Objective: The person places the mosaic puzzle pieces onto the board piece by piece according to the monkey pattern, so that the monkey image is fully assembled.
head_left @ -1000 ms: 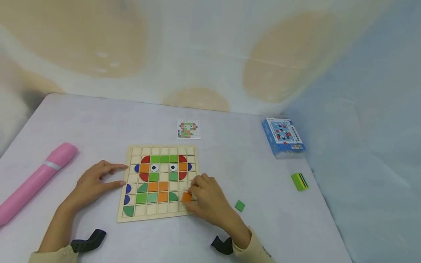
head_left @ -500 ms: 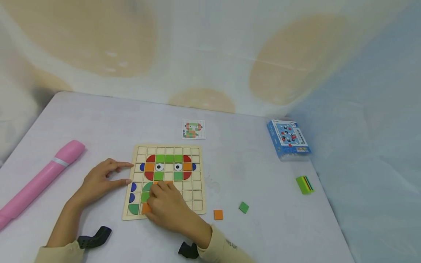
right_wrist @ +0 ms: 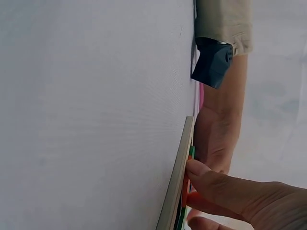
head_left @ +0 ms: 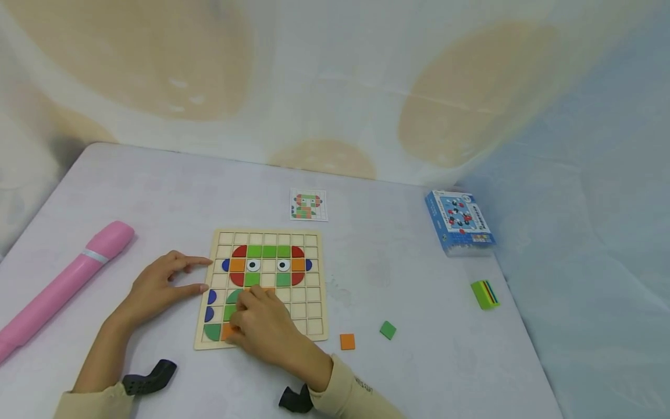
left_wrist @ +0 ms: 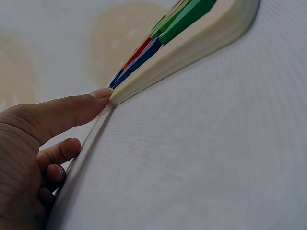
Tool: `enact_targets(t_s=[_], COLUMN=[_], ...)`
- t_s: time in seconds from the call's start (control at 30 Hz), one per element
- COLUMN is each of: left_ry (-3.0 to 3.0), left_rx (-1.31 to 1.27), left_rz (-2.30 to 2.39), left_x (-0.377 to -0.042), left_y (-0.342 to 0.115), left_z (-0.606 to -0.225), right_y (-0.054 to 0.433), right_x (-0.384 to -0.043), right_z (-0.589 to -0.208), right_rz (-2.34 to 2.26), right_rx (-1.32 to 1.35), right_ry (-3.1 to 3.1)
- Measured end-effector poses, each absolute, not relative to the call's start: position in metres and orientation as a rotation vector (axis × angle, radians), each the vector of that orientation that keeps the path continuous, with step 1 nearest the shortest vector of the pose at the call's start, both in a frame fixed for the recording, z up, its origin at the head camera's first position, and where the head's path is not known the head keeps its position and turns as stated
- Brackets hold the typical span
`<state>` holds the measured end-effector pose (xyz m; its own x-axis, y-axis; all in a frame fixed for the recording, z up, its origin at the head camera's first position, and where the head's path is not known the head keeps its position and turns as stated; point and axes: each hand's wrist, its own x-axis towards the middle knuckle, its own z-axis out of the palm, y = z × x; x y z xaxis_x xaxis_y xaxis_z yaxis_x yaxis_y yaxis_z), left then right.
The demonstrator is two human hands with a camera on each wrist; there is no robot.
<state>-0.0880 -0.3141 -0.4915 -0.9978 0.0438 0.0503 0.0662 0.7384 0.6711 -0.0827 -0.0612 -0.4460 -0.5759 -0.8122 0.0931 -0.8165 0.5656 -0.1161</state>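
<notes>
A wooden grid board [head_left: 306, 238] lies on the table, with coloured flat tiles forming a face with two eye pieces and shapes below. My right hand [head_left: 267, 323] is over its lower left, thumb and finger pinching an orange square tile [head_left: 227, 332] in the bottom row, beside a green quarter-round tile [head_left: 211, 332]. In the right wrist view, the thumb and a finger are on the orange tile [right_wrist: 185, 191]. My left hand [head_left: 157, 285] touches the board's left edge with index finger and thumb spread. The right hand hides several tiles.
An orange tile [head_left: 347, 341] and a green tile [head_left: 388, 330] lie right of the board. A pattern card [head_left: 309, 205] is behind it. A blue box [head_left: 460, 223] and a green stack [head_left: 485, 295] stand at the right, a pink roll [head_left: 68, 285] at the left.
My right hand has moved left from the board's right edge to the bottom row, where an orange tile now sits. Another orange tile now shows on the table. My left hand stays at the edge.
</notes>
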Motion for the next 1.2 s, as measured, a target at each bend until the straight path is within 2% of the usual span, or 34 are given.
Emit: enact_targets(t_s=[0.27,0.5,0.83,1.03,1.2], left_ry=[-2.915,-2.947,-2.942,-2.959,-2.941], left_rx=[-0.093,-0.087,-0.061,-0.054,-0.069], left_rz=[-1.121,-1.13,-1.091,-1.086,-1.096], left_x=[-0.092,-0.094,-0.087,-0.087,-0.088], left_y=[-0.309,-0.31,-0.316,-0.317,-0.314], left_z=[-0.493,-0.492,-0.492,-0.491,-0.49], right_y=[-0.04,0.029,0.131,0.168,0.181], right_x=[-0.08,-0.091,-0.102,-0.097,-0.093], right_z=[-0.438,-0.424,-0.436,-0.437,-0.44], right_rz=[0.263,0.363,0.479,0.503,0.503], right_rx=[1.394,1.157,0.793,0.588,0.552], right_ry=[-2.725,-2.905,-3.075,-3.143,-3.144])
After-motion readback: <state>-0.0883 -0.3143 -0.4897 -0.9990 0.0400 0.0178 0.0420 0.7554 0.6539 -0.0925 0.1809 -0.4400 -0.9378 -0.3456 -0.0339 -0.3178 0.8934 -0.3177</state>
